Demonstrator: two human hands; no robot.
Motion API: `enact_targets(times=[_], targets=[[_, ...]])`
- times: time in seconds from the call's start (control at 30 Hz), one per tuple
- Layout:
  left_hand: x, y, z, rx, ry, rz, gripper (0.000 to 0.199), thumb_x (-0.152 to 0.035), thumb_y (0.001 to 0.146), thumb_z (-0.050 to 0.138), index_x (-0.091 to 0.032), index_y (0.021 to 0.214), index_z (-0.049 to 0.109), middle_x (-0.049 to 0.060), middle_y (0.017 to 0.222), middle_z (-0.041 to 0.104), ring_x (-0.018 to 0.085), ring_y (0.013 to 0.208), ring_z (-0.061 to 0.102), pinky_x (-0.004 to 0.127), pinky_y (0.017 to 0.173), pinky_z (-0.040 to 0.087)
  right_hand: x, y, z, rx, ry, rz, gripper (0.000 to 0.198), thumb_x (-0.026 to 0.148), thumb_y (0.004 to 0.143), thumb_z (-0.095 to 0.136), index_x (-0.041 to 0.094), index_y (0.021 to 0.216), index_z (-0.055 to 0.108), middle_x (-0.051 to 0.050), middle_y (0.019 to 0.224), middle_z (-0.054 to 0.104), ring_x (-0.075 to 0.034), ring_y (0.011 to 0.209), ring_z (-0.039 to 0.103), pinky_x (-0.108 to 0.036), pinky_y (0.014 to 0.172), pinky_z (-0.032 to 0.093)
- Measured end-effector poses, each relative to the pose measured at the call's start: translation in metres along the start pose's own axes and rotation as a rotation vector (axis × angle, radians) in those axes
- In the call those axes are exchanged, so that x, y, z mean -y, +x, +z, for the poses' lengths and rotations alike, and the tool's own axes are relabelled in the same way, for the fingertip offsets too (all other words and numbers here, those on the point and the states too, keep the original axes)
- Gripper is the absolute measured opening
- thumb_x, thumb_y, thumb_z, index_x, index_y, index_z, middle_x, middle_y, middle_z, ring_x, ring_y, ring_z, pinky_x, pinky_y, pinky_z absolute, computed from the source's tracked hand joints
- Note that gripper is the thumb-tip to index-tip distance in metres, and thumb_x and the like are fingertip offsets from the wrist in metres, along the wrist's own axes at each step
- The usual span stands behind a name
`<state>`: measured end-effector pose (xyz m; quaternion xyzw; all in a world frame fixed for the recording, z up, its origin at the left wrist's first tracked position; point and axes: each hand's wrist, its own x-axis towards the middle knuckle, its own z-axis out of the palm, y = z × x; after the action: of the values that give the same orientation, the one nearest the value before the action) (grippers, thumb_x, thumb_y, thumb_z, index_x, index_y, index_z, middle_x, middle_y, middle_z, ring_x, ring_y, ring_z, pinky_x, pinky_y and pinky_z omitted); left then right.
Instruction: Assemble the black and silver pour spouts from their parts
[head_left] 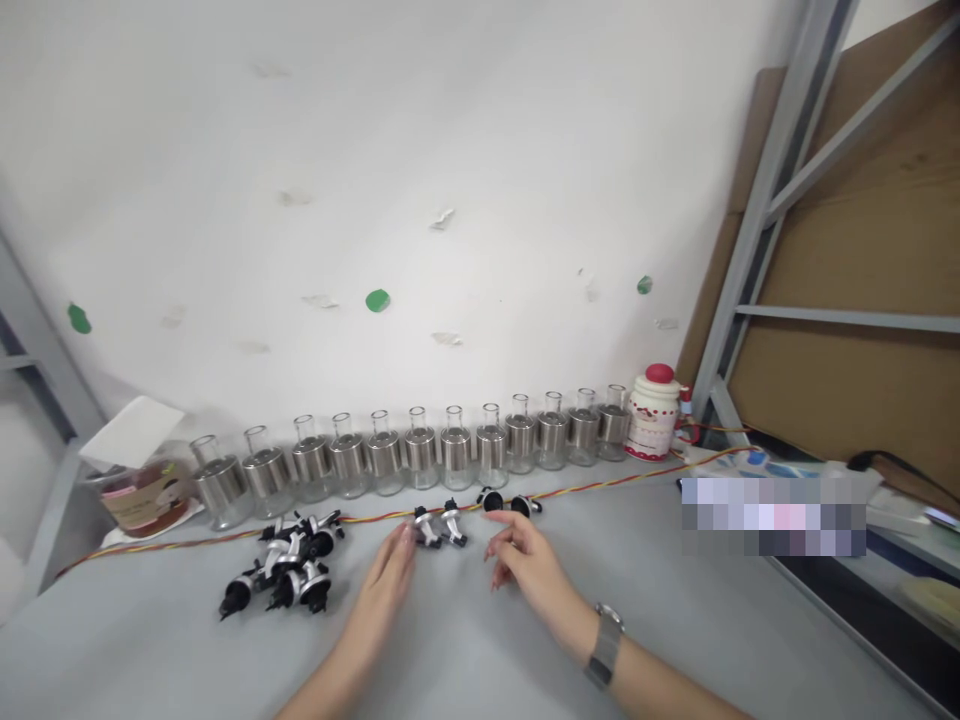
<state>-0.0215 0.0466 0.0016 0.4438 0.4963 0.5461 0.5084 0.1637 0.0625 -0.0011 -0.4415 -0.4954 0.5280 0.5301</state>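
My left hand [388, 575] rests on edge over the grey table, fingers stretched and lying together, with nothing visible in it. Its fingertips are beside a silver-and-black spout top [426, 527]; another spout top [453, 522] stands just right of that one. My right hand [531, 562], a watch on its wrist, has loosely bent fingers held apart and looks bare of any object. Beyond its fingertips lie two more spout tops, one [491, 500] farther left and one [523, 507] to the right. To the left of my left hand lies a loose pile of spout tops [289, 562].
A row of several glass bottles with metal sleeves [385, 455] stands along the white wall. A twisted red-yellow cord [585, 489] runs in front of them. A labelled tub [146, 500] is at the left end, a red-lidded white jar [651, 420] at the right. Metal posts frame both sides.
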Motion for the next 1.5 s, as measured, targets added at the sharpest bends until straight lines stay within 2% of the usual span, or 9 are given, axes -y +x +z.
enact_targets(times=[0.13, 0.27, 0.4, 0.57, 0.77, 0.93, 1.17, 1.37, 1.5], targets=[[-0.003, -0.005, 0.014, 0.160, -0.239, -0.151, 0.054, -0.051, 0.067, 0.055, -0.012, 0.104, 0.049, 0.021, 0.125, 0.045, 0.026, 0.111, 0.046, 0.036, 0.096, 0.034, 0.000, -0.001, 0.001, 0.005, -0.015, -0.008, 0.033, 0.026, 0.060, 0.047, 0.018, 0.091, 0.046, 0.007, 0.060, 0.050, -0.008, 0.038, 0.050, -0.023, 0.041, 0.041], [-0.012, -0.014, 0.011, 0.190, 0.155, 0.029, 0.050, -0.054, 0.074, 0.042, -0.015, 0.104, 0.054, 0.014, 0.123, 0.048, 0.026, 0.114, 0.043, 0.041, 0.097, 0.031, 0.001, -0.002, 0.001, 0.002, -0.037, -0.022, 0.027, 0.028, 0.061, 0.050, 0.017, 0.086, 0.050, 0.006, 0.063, 0.049, -0.007, 0.039, 0.049, -0.023, 0.041, 0.042], [-0.018, -0.008, -0.012, -0.125, 1.124, 0.497, 0.042, -0.038, 0.078, 0.044, -0.014, 0.111, 0.052, 0.016, 0.132, 0.035, 0.029, 0.125, 0.022, 0.049, 0.101, 0.012, -0.001, -0.005, 0.001, 0.016, -0.062, -0.038, 0.019, 0.029, 0.065, 0.053, 0.017, 0.079, 0.054, 0.004, 0.067, 0.050, -0.008, 0.042, 0.050, -0.025, 0.045, 0.044], [-0.012, 0.004, -0.033, -0.582, 1.725, 0.395, 0.048, -0.035, 0.081, 0.038, -0.005, 0.118, 0.045, 0.028, 0.131, 0.031, 0.041, 0.125, 0.009, 0.068, 0.086, 0.013, -0.007, -0.009, 0.000, 0.022, -0.173, -0.125, 0.016, 0.030, 0.071, 0.053, 0.017, 0.079, 0.056, 0.002, 0.071, 0.050, -0.009, 0.048, 0.051, -0.024, 0.048, 0.043], [-0.008, -0.001, -0.022, -0.297, 1.624, 0.305, 0.055, -0.042, 0.082, 0.033, -0.005, 0.122, 0.039, 0.025, 0.131, 0.034, 0.036, 0.122, 0.025, 0.060, 0.091, 0.019, -0.005, -0.011, 0.002, 0.031, -0.212, -0.113, 0.022, 0.038, 0.070, 0.054, 0.017, 0.077, 0.058, 0.000, 0.072, 0.051, -0.011, 0.050, 0.051, -0.025, 0.048, 0.043], [-0.017, -0.002, -0.014, -0.016, 1.440, 0.450, 0.051, -0.044, 0.085, 0.022, -0.016, 0.124, 0.038, 0.013, 0.135, 0.032, 0.024, 0.127, 0.020, 0.049, 0.099, 0.016, -0.005, -0.011, 0.003, 0.042, -0.240, -0.105, 0.024, 0.040, 0.070, 0.054, 0.017, 0.076, 0.059, 0.000, 0.072, 0.053, -0.011, 0.049, 0.051, -0.026, 0.048, 0.042], [-0.026, 0.021, -0.057, -0.751, 1.686, 0.314, 0.050, -0.041, 0.082, 0.034, -0.004, 0.112, 0.050, 0.030, 0.124, 0.039, 0.046, 0.118, 0.022, 0.068, 0.081, 0.018, -0.007, -0.010, 0.001, 0.054, -0.281, -0.143, 0.018, 0.032, 0.075, 0.050, 0.017, 0.078, 0.058, 0.000, 0.076, 0.049, -0.010, 0.051, 0.052, -0.026, 0.052, 0.043], [-0.014, 0.023, -0.059, -0.522, 1.765, 0.316, 0.050, -0.041, 0.083, 0.033, -0.007, 0.116, 0.047, 0.029, 0.120, 0.045, 0.041, 0.111, 0.039, 0.061, 0.084, 0.024, 0.017, -0.027, 0.004, 0.179, -0.528, -0.345, 0.019, 0.028, 0.081, 0.045, 0.022, 0.092, 0.059, -0.004, 0.090, 0.049, -0.017, 0.082, 0.051, -0.029, 0.076, 0.042], [-0.019, 0.017, -0.040, -0.391, 1.648, 0.375, 0.046, -0.039, 0.084, 0.033, -0.014, 0.120, 0.044, 0.021, 0.129, 0.039, 0.037, 0.121, 0.026, 0.064, 0.089, 0.017, 0.024, -0.037, 0.006, 0.347, -0.732, -0.412, 0.029, 0.032, 0.070, 0.063, 0.025, 0.098, 0.059, -0.004, 0.099, 0.050, -0.021, 0.097, 0.044, -0.032, 0.086, 0.035]])
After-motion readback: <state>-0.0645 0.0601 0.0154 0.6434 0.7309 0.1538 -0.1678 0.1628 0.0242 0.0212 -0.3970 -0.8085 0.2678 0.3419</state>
